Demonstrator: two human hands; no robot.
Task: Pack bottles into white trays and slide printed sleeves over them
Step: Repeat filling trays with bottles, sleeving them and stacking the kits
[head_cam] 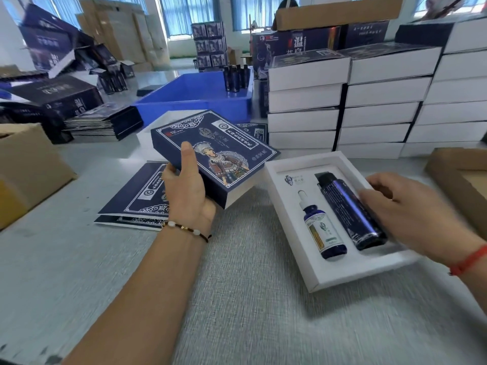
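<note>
My left hand [188,185] grips a printed sleeve [213,156] by its near end, thumb on top, holding it tilted above the table [237,312]. My right hand [411,214] is well apart from it, fingers curled around the tall dark bottle [347,209], which lies in the right slot of the white tray [290,222]. The small dropper bottle [320,230] sits in the left slot beside it. Flat sleeves [137,198] lie under my left hand (a short pile). Stacked white trays [342,101] stand behind, next to a blue bin [189,98].
</note>
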